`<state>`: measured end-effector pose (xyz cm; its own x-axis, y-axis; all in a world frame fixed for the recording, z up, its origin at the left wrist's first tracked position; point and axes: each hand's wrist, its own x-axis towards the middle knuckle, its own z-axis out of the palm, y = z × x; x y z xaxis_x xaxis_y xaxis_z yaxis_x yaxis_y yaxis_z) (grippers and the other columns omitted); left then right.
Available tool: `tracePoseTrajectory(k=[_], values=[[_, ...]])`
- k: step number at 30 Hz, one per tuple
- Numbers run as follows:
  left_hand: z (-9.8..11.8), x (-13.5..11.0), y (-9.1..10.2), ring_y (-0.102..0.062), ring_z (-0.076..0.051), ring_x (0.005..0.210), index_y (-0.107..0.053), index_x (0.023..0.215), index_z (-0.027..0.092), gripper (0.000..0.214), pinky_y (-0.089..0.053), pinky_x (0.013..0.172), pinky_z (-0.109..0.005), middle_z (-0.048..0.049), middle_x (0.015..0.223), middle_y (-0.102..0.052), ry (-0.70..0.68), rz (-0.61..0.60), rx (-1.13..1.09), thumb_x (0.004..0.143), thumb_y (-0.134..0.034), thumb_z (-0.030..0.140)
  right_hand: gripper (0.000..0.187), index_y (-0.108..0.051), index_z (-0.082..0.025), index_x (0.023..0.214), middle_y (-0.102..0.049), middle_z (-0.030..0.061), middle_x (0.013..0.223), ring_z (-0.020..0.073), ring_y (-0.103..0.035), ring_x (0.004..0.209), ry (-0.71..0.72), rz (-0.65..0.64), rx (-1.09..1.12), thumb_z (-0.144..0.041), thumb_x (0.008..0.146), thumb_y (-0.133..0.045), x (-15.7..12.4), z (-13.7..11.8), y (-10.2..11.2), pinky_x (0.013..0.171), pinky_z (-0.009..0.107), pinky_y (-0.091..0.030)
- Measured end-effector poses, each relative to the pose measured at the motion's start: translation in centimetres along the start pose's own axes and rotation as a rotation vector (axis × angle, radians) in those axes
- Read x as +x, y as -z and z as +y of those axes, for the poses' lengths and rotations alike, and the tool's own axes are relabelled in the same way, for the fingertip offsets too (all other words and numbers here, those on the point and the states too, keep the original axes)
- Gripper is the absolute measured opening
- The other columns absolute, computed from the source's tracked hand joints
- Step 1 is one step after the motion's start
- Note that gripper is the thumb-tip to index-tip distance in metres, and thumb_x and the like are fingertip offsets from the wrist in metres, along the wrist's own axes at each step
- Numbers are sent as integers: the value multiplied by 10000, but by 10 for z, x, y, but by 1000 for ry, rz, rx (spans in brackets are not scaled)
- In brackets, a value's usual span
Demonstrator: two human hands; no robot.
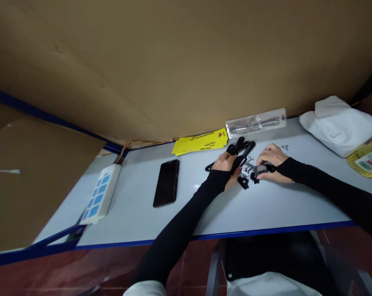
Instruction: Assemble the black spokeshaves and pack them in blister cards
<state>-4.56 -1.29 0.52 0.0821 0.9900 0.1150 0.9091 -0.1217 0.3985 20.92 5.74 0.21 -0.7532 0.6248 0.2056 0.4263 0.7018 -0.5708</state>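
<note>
My left hand [224, 162] is closed around a black handle-like piece [246, 153] whose rounded end sticks up past the fingers. Under and behind it lie several more black handle-like pieces [239, 144]. To the right, my right hand [272, 158] is closed on a grey and black part [262, 169], partly covered by the fingers. Between the hands, small silver metal parts [248, 168] lie on the table, too small to tell exactly. A little black piece [243, 182] rests just below them. One small silver wing-shaped part [285, 147] lies apart, beyond my right hand.
Yellow printed cards [201, 142] and a clear blister pack [256, 122] lie along the back wall. A black phone [166, 183] and a white power strip [101, 193] are on the left. At right sit a white cloth bundle [338, 125] and a bottle of yellow liquid [367, 158].
</note>
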Motion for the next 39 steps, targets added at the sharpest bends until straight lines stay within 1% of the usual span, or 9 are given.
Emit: tracePoseTrajectory(k=[5, 11, 16, 21, 25, 29, 35, 37, 39], values=[[2, 0, 4, -700, -248, 912, -733, 1163, 206, 332, -575, 881, -373, -64, 1024, -724, 55, -4, -1, 873, -697, 364, 268, -558, -240, 866, -671, -45, 705, 141, -557, 623, -192, 47, 330, -463, 910, -701, -1, -19, 7, 656, 285, -395], [12, -3, -1, -710, -262, 946, -661, 1050, 225, 141, -543, 893, -403, -65, 1026, -767, 135, 70, -29, 935, -582, 241, 316, -532, -250, 1048, -748, -5, 776, 123, -589, 494, -313, 151, 713, -521, 949, -659, -2, -32, 10, 485, 257, -407], [18, -1, 7, -662, -188, 669, -539, 981, 243, 217, -511, 621, -317, -20, 842, -718, 277, 171, -709, 911, -654, 414, 335, -619, -241, 1138, -655, -12, 740, 150, -649, 601, -335, 237, 691, -489, 929, -703, -1, -27, 15, 511, 266, -473], [25, -2, 17, -547, -101, 441, -507, 999, 239, 440, -420, 415, -238, 22, 779, -684, 268, 64, -1351, 837, -766, 555, 495, -511, -271, 1181, -586, -66, 697, 105, -515, 507, -343, 318, 868, -564, 887, -781, 0, -23, 29, 475, 260, -434], [28, -4, 7, -462, -79, 321, -603, 1067, 188, 529, -300, 279, -217, 11, 732, -699, 278, -53, -1319, 814, -799, 609, 633, -469, -276, 1095, -557, -84, 595, 148, -560, 536, -288, 460, 863, -680, 783, -844, -2, -22, 45, 525, 292, -458], [33, -10, 3, -565, -99, 416, -644, 1029, 139, 477, -360, 308, -207, -102, 891, -778, 215, -290, -1199, 852, -808, 551, 560, -615, -233, 931, -650, 5, 729, 181, -623, 695, -158, 598, 637, -719, 762, -837, -8, -16, 54, 640, 317, -476], [45, -21, 14, -482, -44, 440, -744, 1184, 91, 426, -387, 413, -192, -163, 983, -801, 59, -647, -1008, 876, -827, 373, 374, -780, -211, 839, -727, 104, 1088, 260, -532, 1086, 164, 173, 196, -575, 922, -750, -15, -13, 32, 1024, 444, -420], [43, -21, 19, -502, -53, 440, -740, 1247, 86, 477, -424, 433, -207, -201, 1032, -804, 54, -700, -1016, 862, -837, 351, 293, -737, -204, 845, -749, 91, 1040, 251, -587, 1033, 138, -8, 195, -475, 955, -726, -17, -17, 26, 975, 430, -439], [34, -17, 26, -595, -102, 461, -685, 1374, 103, 613, -432, 413, -210, -234, 1101, -796, 73, -726, -1091, 837, -856, 345, 235, -669, -203, 875, -713, 23, 806, 177, -634, 742, 14, -153, 299, -413, 980, -679, -19, -23, 24, 769, 334, -475]])
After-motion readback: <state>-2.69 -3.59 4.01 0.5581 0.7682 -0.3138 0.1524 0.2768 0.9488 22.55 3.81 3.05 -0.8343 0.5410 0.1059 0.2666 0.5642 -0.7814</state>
